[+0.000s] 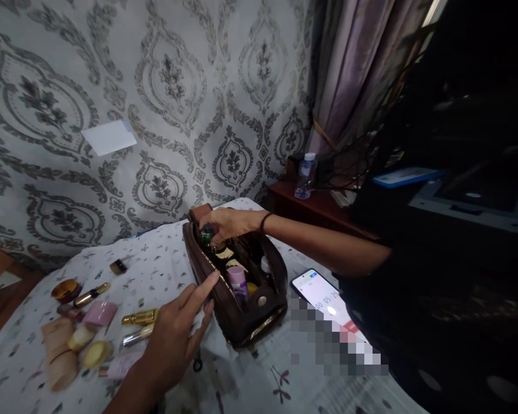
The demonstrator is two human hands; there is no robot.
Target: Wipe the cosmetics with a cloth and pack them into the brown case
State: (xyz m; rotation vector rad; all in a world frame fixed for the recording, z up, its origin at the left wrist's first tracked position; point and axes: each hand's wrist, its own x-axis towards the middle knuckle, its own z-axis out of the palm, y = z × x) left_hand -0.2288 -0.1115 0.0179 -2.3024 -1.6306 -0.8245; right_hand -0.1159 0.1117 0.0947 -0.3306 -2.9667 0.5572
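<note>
A dark brown toiletry bag [224,313] lies unzipped on the bed. My right hand [231,223], with a dark band at the wrist, reaches into its far end. Its thumb and fingers close around a small green container [206,236], partly hidden by the hand. My left hand [176,325] is open, with the index finger stretched out against the bag's near zipper edge. Inside the bag stand a purple-and-lilac tube [238,282] and a white-capped item [265,264]. Other contents sit in shadow.
Left of the bag lie a pink jar [101,313], a gold tube [140,317], a beige tube [58,351] and several other cosmetics. A phone [317,287] showing a timer lies to the right. A bottle [306,175] stands on the red-brown side table [285,198].
</note>
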